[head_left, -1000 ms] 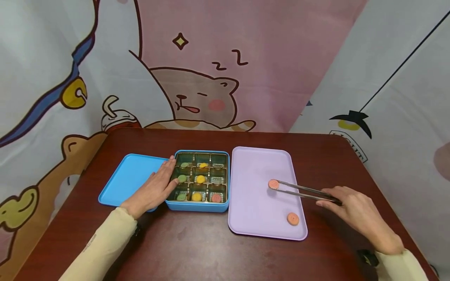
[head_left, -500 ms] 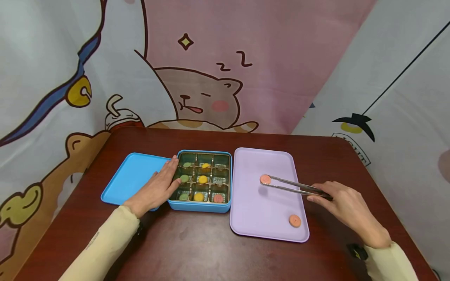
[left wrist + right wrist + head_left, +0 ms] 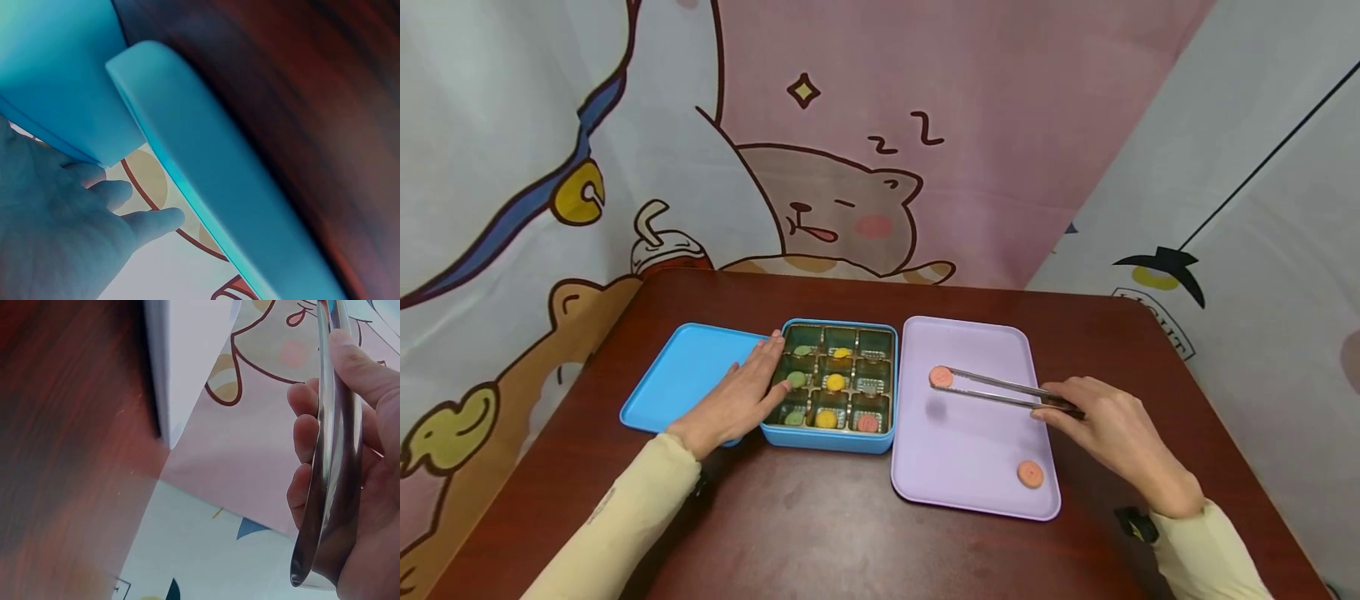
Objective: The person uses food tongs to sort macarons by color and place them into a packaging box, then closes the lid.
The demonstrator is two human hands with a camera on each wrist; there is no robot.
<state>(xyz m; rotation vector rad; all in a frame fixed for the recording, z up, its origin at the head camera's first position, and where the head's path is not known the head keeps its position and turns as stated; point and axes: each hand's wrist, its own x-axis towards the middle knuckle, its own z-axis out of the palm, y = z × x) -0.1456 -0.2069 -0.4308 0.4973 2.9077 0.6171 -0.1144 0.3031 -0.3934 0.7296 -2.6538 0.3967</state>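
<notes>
My right hand (image 3: 1108, 429) grips metal tongs (image 3: 1000, 385), whose tips pinch a round pink cookie-like piece (image 3: 941, 377) above the lilac tray (image 3: 958, 450). The right wrist view shows fingers and thumb wrapped about the tongs (image 3: 334, 469). A second pink piece (image 3: 1030, 474) lies at the tray's near right. My left hand (image 3: 737, 400) rests with straight fingers along the left side of a blue box (image 3: 827, 439). Inside the box, a divided insert holds green pieces (image 3: 797, 380) in the left column, yellow ones (image 3: 836, 382) in the middle, and one pink piece (image 3: 867, 423) at the near right.
A blue lid (image 3: 681, 375) lies left of the box, partly under my left forearm and hand. Box and tray stand side by side on a dark wooden table (image 3: 805, 533). Behind the table hangs a cartoon-printed cloth (image 3: 1000, 150).
My right hand has moved left with the tongs, carrying the pink piece across the tray toward the box. My left hand has stayed against the box. The head view has shifted slightly.
</notes>
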